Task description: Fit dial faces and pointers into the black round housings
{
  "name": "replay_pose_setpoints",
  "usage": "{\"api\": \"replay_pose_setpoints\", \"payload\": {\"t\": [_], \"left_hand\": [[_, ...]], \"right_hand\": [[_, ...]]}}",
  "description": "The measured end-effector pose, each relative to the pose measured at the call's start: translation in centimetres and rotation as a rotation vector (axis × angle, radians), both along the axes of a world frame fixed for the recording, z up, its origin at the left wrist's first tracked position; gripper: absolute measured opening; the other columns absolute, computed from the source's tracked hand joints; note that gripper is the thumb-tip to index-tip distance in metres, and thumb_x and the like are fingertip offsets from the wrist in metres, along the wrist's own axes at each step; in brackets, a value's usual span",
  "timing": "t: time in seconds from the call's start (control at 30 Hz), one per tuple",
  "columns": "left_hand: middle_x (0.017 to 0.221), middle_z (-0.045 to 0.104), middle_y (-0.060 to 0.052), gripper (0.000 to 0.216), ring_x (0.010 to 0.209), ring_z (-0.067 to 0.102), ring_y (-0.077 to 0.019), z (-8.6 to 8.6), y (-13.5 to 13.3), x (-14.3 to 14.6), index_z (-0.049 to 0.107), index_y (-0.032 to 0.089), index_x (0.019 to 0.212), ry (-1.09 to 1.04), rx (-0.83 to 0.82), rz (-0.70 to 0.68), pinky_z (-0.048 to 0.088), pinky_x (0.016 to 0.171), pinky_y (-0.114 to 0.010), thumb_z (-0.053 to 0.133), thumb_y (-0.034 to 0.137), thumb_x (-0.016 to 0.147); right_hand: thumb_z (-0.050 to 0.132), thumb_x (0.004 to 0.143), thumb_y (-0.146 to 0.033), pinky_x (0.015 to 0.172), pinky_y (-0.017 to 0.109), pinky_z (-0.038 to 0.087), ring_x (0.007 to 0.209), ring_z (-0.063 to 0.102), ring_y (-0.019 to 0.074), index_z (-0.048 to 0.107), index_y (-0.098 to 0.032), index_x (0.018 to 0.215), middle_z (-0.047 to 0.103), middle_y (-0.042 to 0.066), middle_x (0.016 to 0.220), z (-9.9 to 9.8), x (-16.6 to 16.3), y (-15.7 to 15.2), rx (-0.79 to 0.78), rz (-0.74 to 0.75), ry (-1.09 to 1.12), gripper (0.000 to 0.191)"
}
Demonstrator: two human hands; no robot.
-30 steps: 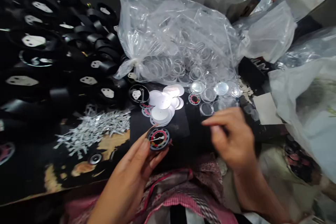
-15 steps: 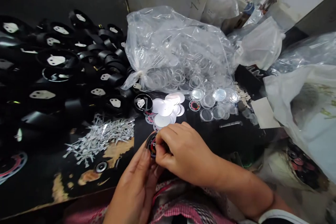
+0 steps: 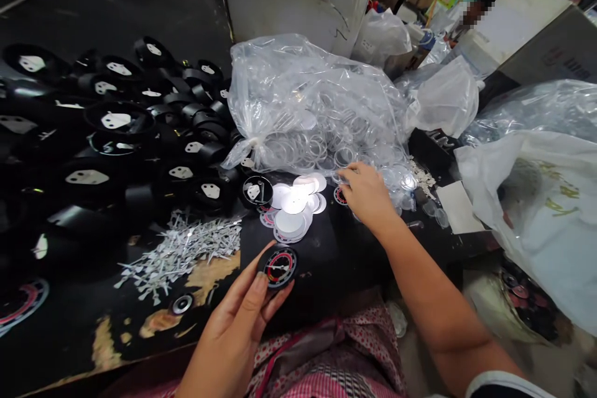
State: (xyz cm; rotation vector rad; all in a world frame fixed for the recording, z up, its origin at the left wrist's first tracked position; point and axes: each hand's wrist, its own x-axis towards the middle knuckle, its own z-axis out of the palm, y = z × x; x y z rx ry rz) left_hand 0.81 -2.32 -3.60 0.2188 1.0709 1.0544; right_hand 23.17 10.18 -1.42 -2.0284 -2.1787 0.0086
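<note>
My left hand (image 3: 245, 301) grips a round black gauge (image 3: 278, 266) by its edge, thumb at the front rim and fingers beneath. The gauge's dial faces up, with red and white markings and a pale pointer. My right hand (image 3: 366, 194) reaches out over the clear round plastic covers (image 3: 401, 181) beside a large bag. Its fingers are bent and somewhat apart, with the tips near a loose printed dial (image 3: 340, 195); I see nothing held in them. Between the hands lies a pile of white discs (image 3: 295, 202), with printed dials partly under it.
Many black gauge housings (image 3: 88, 177) crowd the left side. A heap of small pale pointers (image 3: 181, 252) lies before them. The knotted clear bag (image 3: 312, 99) holds more covers. White plastic bags (image 3: 536, 211) stand at right, and a large box (image 3: 298, 0) stands behind.
My right hand has left the gauge and moved forward and right to the clear covers. The gauge stays in my left hand, its dial now uncovered. The view has shifted slightly.
</note>
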Motion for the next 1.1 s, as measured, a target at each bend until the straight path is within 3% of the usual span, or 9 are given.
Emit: {"api": "replay_pose_setpoints", "payload": {"t": [0.1, 0.17, 0.3, 0.4, 0.53, 0.6, 0.77, 0.93, 1.1], "left_hand": [[0.124, 0.071, -0.005, 0.034, 0.123, 0.061, -0.0268, -0.1, 0.2, -0.4, 0.075, 0.024, 0.109, -0.043, -0.003, 0.006, 0.057, 0.097, -0.032, 0.076, 0.042, 0.08], [0.121, 0.072, -0.007, 0.028, 0.118, 0.064, -0.0263, 0.0, 0.5, -0.7, 0.075, 0.021, 0.105, -0.093, -0.01, 0.022, 0.057, 0.096, -0.034, 0.071, 0.04, 0.085], [0.116, 0.074, -0.008, 0.02, 0.11, 0.069, -0.0235, 0.4, 1.1, -1.0, 0.075, 0.02, 0.1, -0.206, -0.092, 0.042, 0.058, 0.094, -0.036, 0.062, 0.034, 0.092], [0.116, 0.074, -0.007, 0.022, 0.111, 0.068, -0.0213, 0.4, 1.3, -0.9, 0.075, 0.022, 0.1, -0.241, -0.01, 0.018, 0.057, 0.092, -0.031, 0.064, 0.039, 0.091], [0.126, 0.07, -0.002, 0.029, 0.115, 0.065, -0.02, 0.0, 1.0, -0.9, 0.073, 0.029, 0.11, -0.043, 0.141, -0.012, 0.056, 0.088, -0.023, 0.075, 0.036, 0.082], [0.131, 0.067, -0.002, 0.038, 0.12, 0.063, -0.0225, -0.1, 0.7, -1.0, 0.071, 0.03, 0.118, 0.099, 0.182, -0.05, 0.054, 0.094, -0.026, 0.076, 0.036, 0.081], [0.125, 0.071, -0.002, 0.045, 0.124, 0.06, -0.0272, 0.4, -0.2, -1.1, 0.072, 0.03, 0.119, 0.288, 0.206, -0.12, 0.048, 0.102, -0.031, 0.08, 0.031, 0.075], [0.118, 0.074, -0.001, 0.042, 0.117, 0.065, -0.0279, 1.1, -0.4, -1.1, 0.076, 0.03, 0.111, 0.378, 0.229, -0.121, 0.049, 0.101, -0.031, 0.082, 0.023, 0.071], [0.12, 0.074, 0.001, 0.041, 0.119, 0.064, -0.027, 0.8, -0.4, -2.2, 0.075, 0.031, 0.112, 0.396, 0.228, -0.153, 0.049, 0.101, -0.03, 0.081, 0.025, 0.072]], "right_hand": [[0.052, 0.095, -0.016, 0.102, 0.044, 0.044, 0.116, 0.057, 0.0255, 0.069, -0.015, 0.115, 0.064, 0.013, 0.122, 0.3, -0.2, -0.6, 0.151, 0.042, 0.211, 0.027], [0.052, 0.095, -0.02, 0.095, 0.04, 0.049, 0.104, 0.062, 0.022, 0.068, -0.016, 0.115, 0.068, 0.011, 0.111, 0.7, -1.1, -1.6, 0.228, 0.053, 0.49, 0.026], [0.055, 0.095, -0.025, 0.071, 0.03, 0.054, 0.072, 0.063, 0.0147, 0.068, -0.017, 0.118, 0.069, 0.003, 0.086, 1.3, -5.1, -4.7, -0.144, 0.199, 0.942, 0.028], [0.055, 0.095, -0.018, 0.086, 0.031, 0.053, 0.091, 0.063, 0.0149, 0.069, -0.02, 0.119, 0.064, 0.006, 0.1, 1.4, -8.0, -6.9, -0.208, 0.374, 0.896, 0.028], [0.054, 0.097, -0.018, 0.097, 0.031, 0.048, 0.106, 0.059, 0.015, 0.069, -0.022, 0.118, 0.054, 0.008, 0.115, 1.6, -9.4, -7.8, -0.175, 0.441, 0.808, 0.027], [0.054, 0.099, -0.027, 0.093, 0.03, 0.048, 0.102, 0.059, 0.0149, 0.069, -0.02, 0.108, 0.057, 0.006, 0.107, 1.9, -9.5, -7.5, -0.184, 0.421, 0.821, 0.02], [0.034, 0.105, -0.039, 0.064, 0.026, 0.039, 0.066, 0.051, 0.0133, 0.052, -0.019, 0.078, 0.053, -0.001, 0.07, 2.2, -10.6, -7.2, -0.119, 0.301, 0.668, 0.037], [0.029, 0.104, -0.03, 0.063, 0.027, 0.037, 0.063, 0.049, 0.0132, 0.045, -0.021, 0.072, 0.051, 0.0, 0.067, 1.0, -11.1, -7.2, -0.014, 0.369, 0.646, 0.036], [0.029, 0.105, -0.031, 0.063, 0.029, 0.035, 0.062, 0.049, 0.0149, 0.049, -0.02, 0.071, 0.055, 0.002, 0.066, 0.3, -11.8, -7.5, 0.029, 0.402, 0.615, 0.041]]}}
